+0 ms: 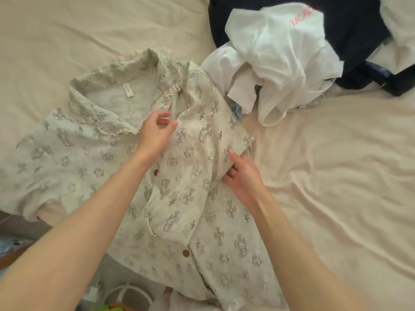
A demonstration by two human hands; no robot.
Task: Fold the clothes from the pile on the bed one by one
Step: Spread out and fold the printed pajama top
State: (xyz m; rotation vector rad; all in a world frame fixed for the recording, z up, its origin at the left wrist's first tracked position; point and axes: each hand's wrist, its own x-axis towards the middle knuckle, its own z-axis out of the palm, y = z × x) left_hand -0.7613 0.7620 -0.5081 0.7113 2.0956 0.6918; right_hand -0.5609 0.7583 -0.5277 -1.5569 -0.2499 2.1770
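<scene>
A pale cream pyjama shirt (94, 153) printed with crosses and cartoon cats lies spread on the bed, collar toward the far side, brown buttons down the front. Its right part is folded in over the middle. My left hand (155, 131) hovers over the fold near the collar, fingers loosely curled, thumb and fingertips close to the cloth edge. My right hand (242, 173) grips the folded sleeve edge at the shirt's right side, thumb on top and fingers underneath. The pile lies behind: a crumpled white garment (276, 61) with pink lettering on a dark navy garment (359, 34).
The beige bed sheet (336, 176) stretches wrinkled to the right and to the far left. The bed's near edge runs at the lower left, where floor clutter, a white cable and something green show below.
</scene>
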